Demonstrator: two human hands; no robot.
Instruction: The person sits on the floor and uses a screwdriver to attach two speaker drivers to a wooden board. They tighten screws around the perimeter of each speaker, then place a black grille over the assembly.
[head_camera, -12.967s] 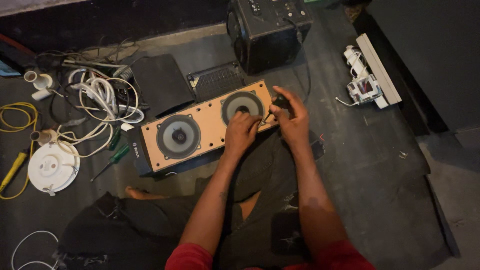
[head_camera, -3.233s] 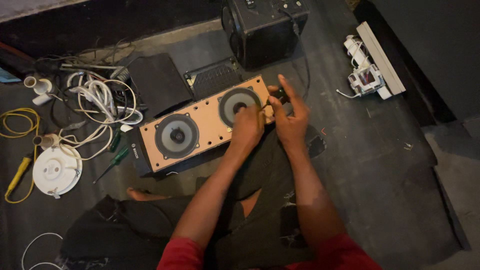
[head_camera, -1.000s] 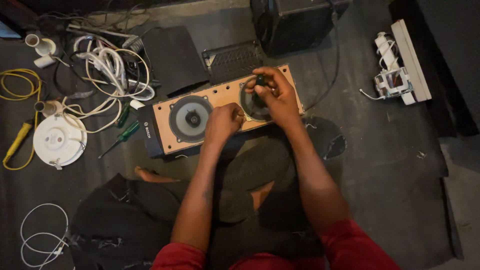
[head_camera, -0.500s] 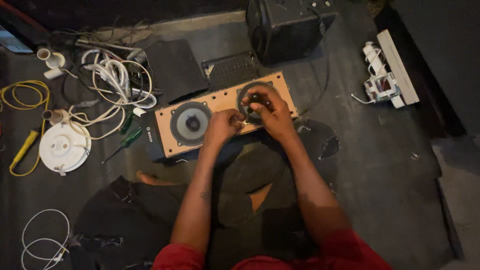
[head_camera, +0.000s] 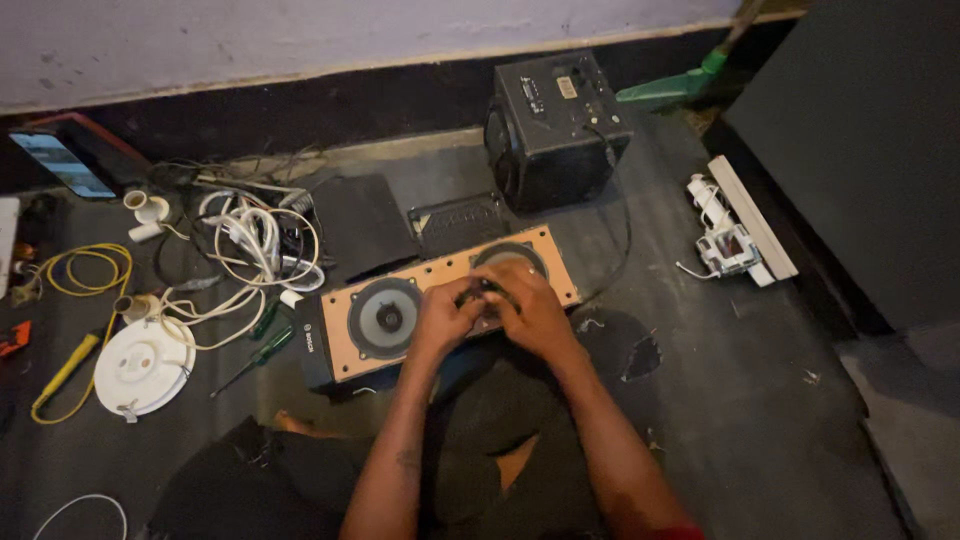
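A long speaker cabinet (head_camera: 338, 345) with a light wooden front lies on the dark floor in front of my crossed legs. Its left round driver (head_camera: 385, 318) is in full view. The right driver (head_camera: 510, 254) is half hidden behind my hands. My left hand (head_camera: 443, 318) and my right hand (head_camera: 533, 312) meet over the panel between the two drivers. Their fingers are curled together on a small dark thing (head_camera: 486, 291), which is too small to name.
A black speaker box (head_camera: 560, 120) stands behind the cabinet, with a black panel (head_camera: 360, 225) and a grille (head_camera: 460, 222) lying flat. On the left are tangled white cables (head_camera: 255, 240), a yellow cable (head_camera: 85, 265), a white round disc (head_camera: 145, 365) and a green-handled screwdriver (head_camera: 268, 348). A white fitting (head_camera: 735, 240) lies at right.
My right hand has slid left off the right driver and both hands now meet at the middle of the panel. The view has tilted up toward the wall.
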